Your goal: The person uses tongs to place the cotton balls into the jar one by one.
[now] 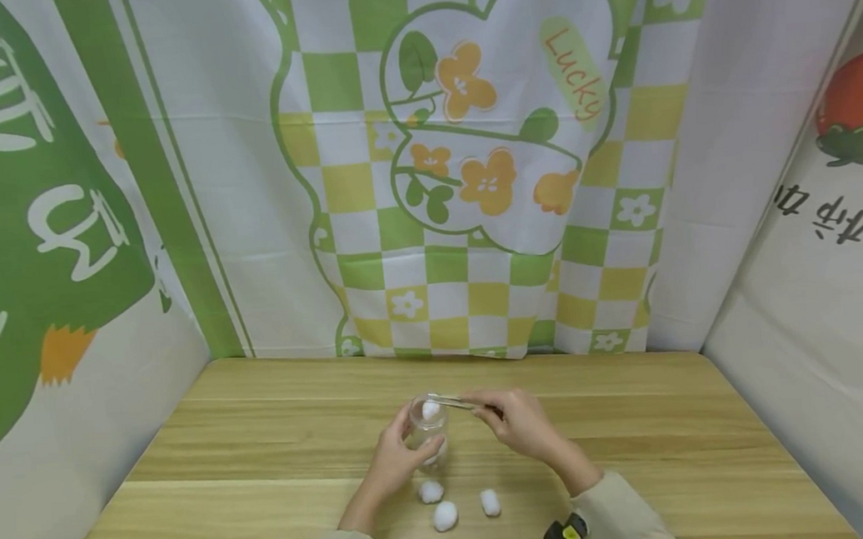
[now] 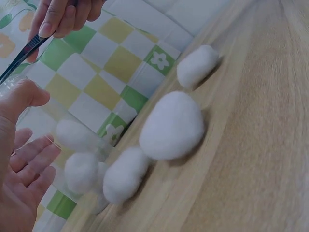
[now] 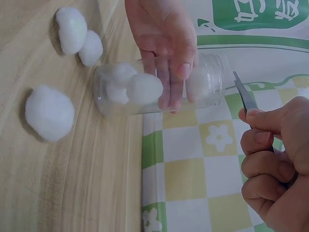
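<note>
My left hand (image 1: 398, 457) grips a clear jar (image 3: 116, 72) that stands upright on the table, fingers round one side and thumb round the other. Several white cotton balls (image 3: 146, 89) lie at the jar's bottom, and another cotton ball (image 3: 198, 84) is just inside its mouth. Tweezers (image 3: 248, 99) are pinched in my right hand (image 1: 521, 423), their tips right at the jar's mouth. In the right wrist view those tips are slightly parted, with a gap between them and the upper cotton ball.
On the wooden table (image 1: 279, 447), in front of the jar, lie three loose cotton balls: one cotton ball (image 1: 431, 492) close to the jar, a second cotton ball (image 1: 444, 516) nearer me, and a third cotton ball (image 1: 490, 502) to the right. A checked curtain (image 1: 449, 302) hangs behind.
</note>
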Demonstrator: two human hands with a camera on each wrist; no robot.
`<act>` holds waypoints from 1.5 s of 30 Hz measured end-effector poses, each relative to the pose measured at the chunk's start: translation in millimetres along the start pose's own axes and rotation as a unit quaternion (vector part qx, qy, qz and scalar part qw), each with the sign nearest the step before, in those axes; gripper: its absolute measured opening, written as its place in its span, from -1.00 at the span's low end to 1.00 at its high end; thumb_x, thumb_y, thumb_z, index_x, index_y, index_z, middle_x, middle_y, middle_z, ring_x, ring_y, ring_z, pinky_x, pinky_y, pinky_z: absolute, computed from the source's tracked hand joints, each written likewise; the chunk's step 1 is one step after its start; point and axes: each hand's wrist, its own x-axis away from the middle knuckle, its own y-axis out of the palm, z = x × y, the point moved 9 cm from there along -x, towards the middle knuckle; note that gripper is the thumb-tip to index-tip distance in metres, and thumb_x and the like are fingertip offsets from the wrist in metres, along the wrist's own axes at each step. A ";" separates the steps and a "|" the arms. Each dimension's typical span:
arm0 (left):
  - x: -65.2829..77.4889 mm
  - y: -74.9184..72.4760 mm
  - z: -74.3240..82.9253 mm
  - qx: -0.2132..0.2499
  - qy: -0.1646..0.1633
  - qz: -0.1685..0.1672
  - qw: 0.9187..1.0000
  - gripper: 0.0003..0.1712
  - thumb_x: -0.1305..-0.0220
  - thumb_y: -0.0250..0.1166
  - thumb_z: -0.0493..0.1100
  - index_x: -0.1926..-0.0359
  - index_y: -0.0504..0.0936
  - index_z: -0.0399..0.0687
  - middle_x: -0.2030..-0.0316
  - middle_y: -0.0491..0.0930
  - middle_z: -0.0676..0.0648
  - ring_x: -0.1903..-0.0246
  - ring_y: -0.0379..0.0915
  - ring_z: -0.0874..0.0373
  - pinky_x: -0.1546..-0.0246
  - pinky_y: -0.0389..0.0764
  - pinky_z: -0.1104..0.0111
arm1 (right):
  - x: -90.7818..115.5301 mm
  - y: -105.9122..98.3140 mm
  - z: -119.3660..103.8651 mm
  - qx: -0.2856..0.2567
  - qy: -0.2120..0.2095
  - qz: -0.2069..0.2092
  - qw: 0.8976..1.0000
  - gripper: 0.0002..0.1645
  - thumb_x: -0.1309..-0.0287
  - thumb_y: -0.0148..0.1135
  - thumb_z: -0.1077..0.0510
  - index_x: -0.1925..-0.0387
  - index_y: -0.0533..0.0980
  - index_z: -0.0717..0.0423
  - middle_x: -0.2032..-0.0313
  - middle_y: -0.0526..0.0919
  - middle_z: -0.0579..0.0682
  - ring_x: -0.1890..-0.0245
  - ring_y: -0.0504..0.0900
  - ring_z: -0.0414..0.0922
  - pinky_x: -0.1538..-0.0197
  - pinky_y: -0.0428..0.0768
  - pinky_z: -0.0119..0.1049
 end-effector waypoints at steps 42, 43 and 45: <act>1.4 1.0 -1.6 0.003 -0.019 -0.014 1.000 -0.10 -0.18 0.38 -0.11 -0.41 0.14 -0.33 -0.35 0.30 -0.38 -0.36 0.22 -0.32 -0.40 0.30 -0.13 | 32.7 8.1 15.7 -0.096 0.040 -0.111 0.988 -0.61 -0.31 0.12 0.22 -0.14 0.52 0.19 0.64 0.38 -0.15 0.68 0.17 -0.47 0.62 0.26 -0.61; 1.3 1.0 -1.5 0.003 -0.018 -0.014 1.000 -0.10 -0.18 0.38 -0.11 -0.41 0.15 -0.32 -0.35 0.30 -0.38 -0.37 0.21 -0.32 -0.40 0.29 -0.13 | 33.1 8.2 16.0 -0.095 0.039 -0.111 0.989 -0.61 -0.31 0.12 0.22 -0.14 0.52 0.20 0.65 0.37 -0.15 0.68 0.16 -0.47 0.62 0.25 -0.61; 1.3 1.1 -0.9 0.005 -0.017 -0.013 1.000 -0.11 -0.17 0.38 -0.12 -0.41 0.16 -0.31 -0.35 0.31 -0.37 -0.37 0.22 -0.31 -0.41 0.28 -0.13 | 34.3 8.2 16.6 -0.094 0.033 -0.109 0.989 -0.61 -0.30 0.12 0.22 -0.14 0.51 0.23 0.66 0.38 -0.14 0.68 0.16 -0.48 0.62 0.25 -0.61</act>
